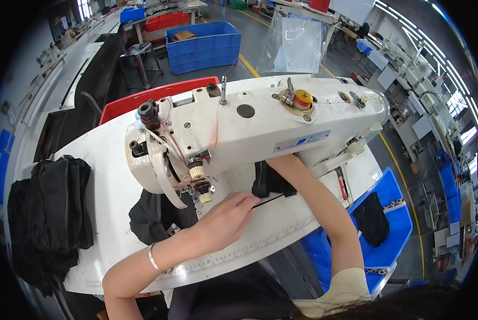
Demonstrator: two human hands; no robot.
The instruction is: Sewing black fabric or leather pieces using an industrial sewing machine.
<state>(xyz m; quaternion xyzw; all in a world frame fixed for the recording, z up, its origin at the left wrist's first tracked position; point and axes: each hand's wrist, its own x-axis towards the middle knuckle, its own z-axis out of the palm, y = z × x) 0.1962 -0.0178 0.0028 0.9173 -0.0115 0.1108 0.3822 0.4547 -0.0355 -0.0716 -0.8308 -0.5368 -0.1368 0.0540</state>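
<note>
Holding the fingers of the left hand (228,217) drawn together, with the tips at the near end of a thin black strip (271,201); cannot tell whether pinching it or only pressing on it. Has the right hand (282,161) beyond and to the right of those tips, mostly hidden under the arm of a white sewing machine (239,128); cannot tell whether spread or closed on anything there. Has black cloth (261,178) just beyond the left fingertips, beside the right wrist and partly beneath the machine's arm. To the left of the left fingers, close to the forearm, has another dark piece (149,216) with a small white label (173,229), partly under the machine's head. Wears a silvery bracelet (152,257) behind the left fingers, up the same forearm. Works over a white table (108,224), with a measuring scale (271,234) nearer the body than the left fingertips. Beyond the left fingers and slightly left, faces a cream knob (196,172); farther beyond, atop the machine, a yellow-and-red spool (303,99). To the right of all the fingers, has a red-handled tool (343,184) on the tabletop and, farther right, a blue bin (396,186) with black fabric (373,220) inside. Well left of the left fingers, has a pile of dark textiles (52,213). Farthest beyond, past the machine, faces a large blue crate (204,50) on the floor.
</note>
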